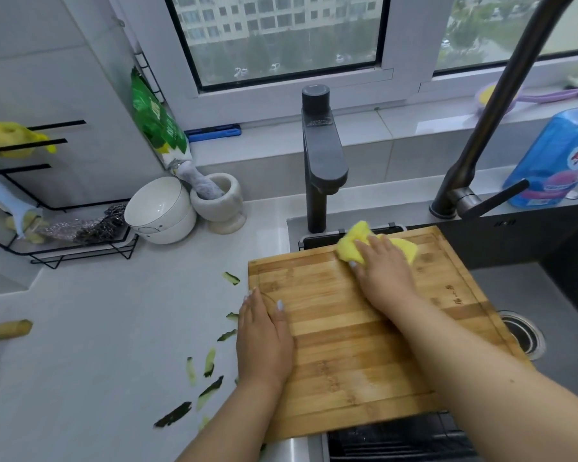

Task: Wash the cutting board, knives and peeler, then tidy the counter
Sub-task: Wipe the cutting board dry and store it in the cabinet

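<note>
A bamboo cutting board (354, 331) lies across the left part of the dark sink (548, 295). My left hand (262, 341) grips the board's left edge, fingers curled under and thumb on top. My right hand (382, 271) presses a yellow sponge (357, 240) flat against the board's far edge. Several green cucumber peels (211, 361) lie scattered on the grey counter (114, 328) left of the board. No knife or peeler shows clearly.
Two dark faucets (322, 168) stand behind the sink. White bowls (161, 211) and a stone mortar (221, 201) sit at the back left beside a black wire rack (64, 235). A blue detergent bottle (554, 161) stands at the right. The drain (523, 335) shows beside the board.
</note>
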Demonstrator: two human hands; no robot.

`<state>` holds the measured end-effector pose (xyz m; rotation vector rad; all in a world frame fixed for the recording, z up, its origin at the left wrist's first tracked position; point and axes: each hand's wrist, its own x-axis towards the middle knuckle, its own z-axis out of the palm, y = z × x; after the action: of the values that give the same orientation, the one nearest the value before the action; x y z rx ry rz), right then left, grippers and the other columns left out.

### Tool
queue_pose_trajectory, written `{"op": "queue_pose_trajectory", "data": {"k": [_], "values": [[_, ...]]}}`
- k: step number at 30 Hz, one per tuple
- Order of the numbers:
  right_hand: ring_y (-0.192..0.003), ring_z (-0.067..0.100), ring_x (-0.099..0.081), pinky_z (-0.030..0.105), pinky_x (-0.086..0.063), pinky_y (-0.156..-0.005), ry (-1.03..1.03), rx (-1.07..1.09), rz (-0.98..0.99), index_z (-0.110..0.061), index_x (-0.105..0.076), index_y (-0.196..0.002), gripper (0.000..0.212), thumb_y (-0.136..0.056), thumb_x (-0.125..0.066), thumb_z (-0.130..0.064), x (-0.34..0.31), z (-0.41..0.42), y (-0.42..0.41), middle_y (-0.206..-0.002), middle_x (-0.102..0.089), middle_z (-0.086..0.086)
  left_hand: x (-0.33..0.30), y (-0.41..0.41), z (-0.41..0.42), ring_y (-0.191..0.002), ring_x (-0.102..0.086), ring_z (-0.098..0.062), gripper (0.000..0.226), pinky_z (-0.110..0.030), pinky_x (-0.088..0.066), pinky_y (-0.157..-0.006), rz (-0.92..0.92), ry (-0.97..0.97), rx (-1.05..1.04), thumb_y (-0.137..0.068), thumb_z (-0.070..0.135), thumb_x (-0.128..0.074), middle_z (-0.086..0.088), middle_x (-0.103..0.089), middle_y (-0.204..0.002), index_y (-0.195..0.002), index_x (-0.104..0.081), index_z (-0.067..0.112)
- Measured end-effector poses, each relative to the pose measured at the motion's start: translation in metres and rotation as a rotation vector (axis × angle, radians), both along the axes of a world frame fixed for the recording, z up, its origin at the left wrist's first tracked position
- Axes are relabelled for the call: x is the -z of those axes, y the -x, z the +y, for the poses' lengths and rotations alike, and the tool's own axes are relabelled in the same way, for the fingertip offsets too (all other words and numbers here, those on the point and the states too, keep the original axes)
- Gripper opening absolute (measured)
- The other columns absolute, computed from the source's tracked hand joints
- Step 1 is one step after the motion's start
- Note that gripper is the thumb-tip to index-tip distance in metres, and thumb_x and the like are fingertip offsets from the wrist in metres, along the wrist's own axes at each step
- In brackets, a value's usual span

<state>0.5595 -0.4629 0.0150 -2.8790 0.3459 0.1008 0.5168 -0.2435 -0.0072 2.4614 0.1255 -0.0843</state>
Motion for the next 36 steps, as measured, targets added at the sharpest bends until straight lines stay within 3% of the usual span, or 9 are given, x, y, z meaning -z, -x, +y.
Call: {"op": "queue_pose_trajectory", "data": {"k": [8, 12, 21, 24, 27, 31, 33, 35, 36], "values": [[-0.149, 0.024, -0.002, 0.04, -0.002, -0.119, -0.013, -0.516, 0.012, -0.036, -0.026, -0.149, 0.049, -0.101, -0.034, -0.037, 0.006, 0.093, -0.002, -0.161, -0.012, 0.002, 0.002, -0.001, 0.001, -0.148, -0.011, -0.014, 0.073, -0.026, -0.009, -0.118, -0.017, -0.034, 0.0, -0.093, 0.054, -0.014, -0.001, -0.02, -0.16, -0.153, -0.018, 0.012], [-0.148, 0.018, -0.01, 0.036, -0.009, -0.118, 0.011, -0.426, -0.018, -0.037, -0.031, -0.147, 0.047, -0.101, -0.037, -0.038, 0.005, 0.039, 0.001, -0.16, -0.018, -0.003, 0.004, -0.001, 0.0, -0.149, -0.007, -0.013, 0.079, -0.025, -0.007, -0.117, -0.017, -0.066, -0.008, -0.09, 0.056, -0.008, -0.001, -0.019, -0.161, -0.154, -0.017, 0.01], [-0.145, 0.023, -0.019, 0.04, -0.019, -0.116, -0.044, 0.136, -0.04, -0.028, -0.041, -0.144, 0.045, -0.1, -0.043, -0.035, -0.002, -0.077, 0.042, -0.155, -0.03, 0.003, -0.001, 0.001, 0.0, -0.148, -0.011, -0.013, 0.085, -0.028, -0.008, -0.119, -0.015, 0.057, -0.029, -0.085, 0.061, -0.005, 0.0, -0.021, -0.16, -0.154, -0.021, 0.013], [-0.147, 0.021, -0.016, 0.04, -0.015, -0.118, -0.111, 0.136, -0.048, -0.027, -0.042, -0.144, 0.044, -0.1, -0.044, -0.032, 0.0, -0.045, 0.057, -0.156, -0.029, 0.0, 0.0, 0.001, 0.002, -0.148, -0.011, -0.012, 0.076, -0.028, -0.008, -0.119, -0.023, 0.081, -0.029, -0.092, 0.056, -0.009, 0.0, -0.022, -0.16, -0.153, -0.022, 0.013], [-0.147, 0.021, -0.015, 0.037, -0.01, -0.119, -0.138, -0.063, -0.027, -0.028, -0.039, -0.145, 0.045, -0.1, -0.043, -0.031, -0.005, 0.014, 0.066, -0.158, -0.024, -0.002, 0.0, 0.002, 0.002, -0.148, -0.011, -0.011, 0.061, -0.03, -0.01, -0.121, -0.018, 0.07, 0.01, -0.1, 0.045, -0.017, 0.002, -0.021, -0.16, -0.153, -0.023, 0.016], [-0.123, 0.03, -0.056, 0.047, -0.043, -0.1, -0.08, -0.369, -0.039, -0.028, -0.068, -0.119, 0.043, -0.076, -0.059, -0.033, 0.007, 0.07, 0.086, -0.131, -0.061, 0.004, 0.002, 0.0, 0.001, -0.148, -0.013, -0.015, 0.055, -0.034, -0.013, -0.121, 0.002, 0.047, 0.046, -0.102, 0.044, -0.02, 0.001, -0.022, -0.16, -0.152, -0.028, 0.022], [-0.132, 0.027, -0.047, 0.043, -0.031, -0.109, -0.068, -0.413, -0.06, -0.028, -0.061, -0.128, 0.045, -0.084, -0.059, -0.025, 0.009, 0.059, 0.092, -0.141, -0.052, 0.003, 0.004, -0.001, 0.003, -0.148, -0.014, -0.017, 0.057, -0.036, -0.014, -0.12, 0.003, 0.046, 0.041, -0.101, 0.046, -0.02, 0.001, -0.022, -0.16, -0.151, -0.029, 0.023], [-0.147, 0.02, -0.016, 0.034, -0.005, -0.118, -0.032, -0.387, -0.086, -0.031, -0.037, -0.146, 0.05, -0.099, -0.042, -0.016, 0.008, 0.03, 0.098, -0.158, -0.023, -0.003, 0.005, 0.0, 0.003, -0.148, -0.014, -0.018, 0.058, -0.037, -0.015, -0.12, 0.002, 0.048, 0.036, -0.1, 0.048, -0.019, 0.001, -0.022, -0.16, -0.151, -0.029, 0.023], [-0.148, 0.017, -0.008, 0.032, -0.002, -0.118, -0.02, -0.321, -0.106, -0.034, -0.029, -0.149, 0.052, -0.101, -0.036, -0.015, 0.008, 0.013, 0.101, -0.16, -0.015, -0.006, 0.005, 0.0, 0.003, -0.148, -0.014, -0.018, 0.059, -0.037, -0.015, -0.12, 0.002, 0.05, 0.036, -0.1, 0.049, -0.018, 0.001, -0.021, -0.16, -0.152, -0.029, 0.023]]}}
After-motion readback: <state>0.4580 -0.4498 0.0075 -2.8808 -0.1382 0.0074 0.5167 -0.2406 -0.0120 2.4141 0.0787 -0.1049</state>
